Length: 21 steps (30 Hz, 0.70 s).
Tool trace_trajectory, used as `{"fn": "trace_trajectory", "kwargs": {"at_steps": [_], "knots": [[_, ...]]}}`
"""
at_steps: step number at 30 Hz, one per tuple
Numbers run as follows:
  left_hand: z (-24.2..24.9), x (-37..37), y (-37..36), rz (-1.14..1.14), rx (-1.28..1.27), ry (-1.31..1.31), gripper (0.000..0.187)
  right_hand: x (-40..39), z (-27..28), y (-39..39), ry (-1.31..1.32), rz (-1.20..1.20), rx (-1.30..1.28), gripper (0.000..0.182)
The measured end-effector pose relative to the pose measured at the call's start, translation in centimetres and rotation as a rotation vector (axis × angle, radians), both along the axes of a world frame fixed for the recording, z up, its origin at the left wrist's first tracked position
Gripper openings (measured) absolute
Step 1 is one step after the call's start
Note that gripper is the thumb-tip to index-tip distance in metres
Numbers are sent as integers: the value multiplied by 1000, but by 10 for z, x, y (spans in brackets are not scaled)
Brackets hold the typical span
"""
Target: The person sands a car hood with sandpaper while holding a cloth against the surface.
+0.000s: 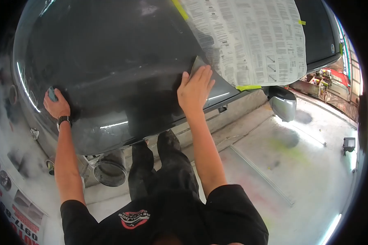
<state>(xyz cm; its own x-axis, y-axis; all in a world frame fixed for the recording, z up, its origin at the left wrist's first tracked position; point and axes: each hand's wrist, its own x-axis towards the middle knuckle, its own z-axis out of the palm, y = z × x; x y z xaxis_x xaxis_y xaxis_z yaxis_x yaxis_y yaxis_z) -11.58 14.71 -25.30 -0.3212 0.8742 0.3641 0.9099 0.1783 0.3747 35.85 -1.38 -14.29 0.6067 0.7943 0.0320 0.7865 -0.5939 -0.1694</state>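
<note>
Wide-angle view, brightly lit overall, straight lines bowed toward the rim, corners black. Dark glossy panel [102,45]: two white glare streaks toward nine o'clock, soft murky reflections elsewhere; pale floor [253,163]: a blown-out streak at four o'clock. Newspaper [257,45], one o'clock: evenly lit, fine print illegible.

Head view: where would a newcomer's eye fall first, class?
The big dark car panel fills the upper left and centre. Against it, at the upper right, lies pale printed paper with yellow tape at its edges. Next come the hands: the left hand at the panel's left, holding a blue-grey block, and the right hand flat near the paper.
</note>
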Motion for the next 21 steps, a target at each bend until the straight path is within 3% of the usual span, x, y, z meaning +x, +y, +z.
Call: {"fn": "trace_trajectory", "kwargs": {"at_steps": [4, 7, 10, 14, 18, 21], "knots": [[4, 4, -1, 1, -2, -10, 54, 2, -9, 28, 27, 80, 87, 78], [6, 3, -1, -5, -16, -13, 54, 27, 8, -22, 17, 260, -30, 80], [3, 1, -1, 8, 20, -10, 54, 18, 0, -33, -52, 169, -1, 79], [2, 1, 4, -22, 9, 5, 54, -11, 2, -24, 22, 289, -3, 80], [-3, -9, -1, -20, 12, 10, 55, 6, 4, -16, -54, 74, -16, 82], [-2, -3, 3, -8, 10, -3, 55, -13, 6, -27, 34, 220, -10, 79]]}}
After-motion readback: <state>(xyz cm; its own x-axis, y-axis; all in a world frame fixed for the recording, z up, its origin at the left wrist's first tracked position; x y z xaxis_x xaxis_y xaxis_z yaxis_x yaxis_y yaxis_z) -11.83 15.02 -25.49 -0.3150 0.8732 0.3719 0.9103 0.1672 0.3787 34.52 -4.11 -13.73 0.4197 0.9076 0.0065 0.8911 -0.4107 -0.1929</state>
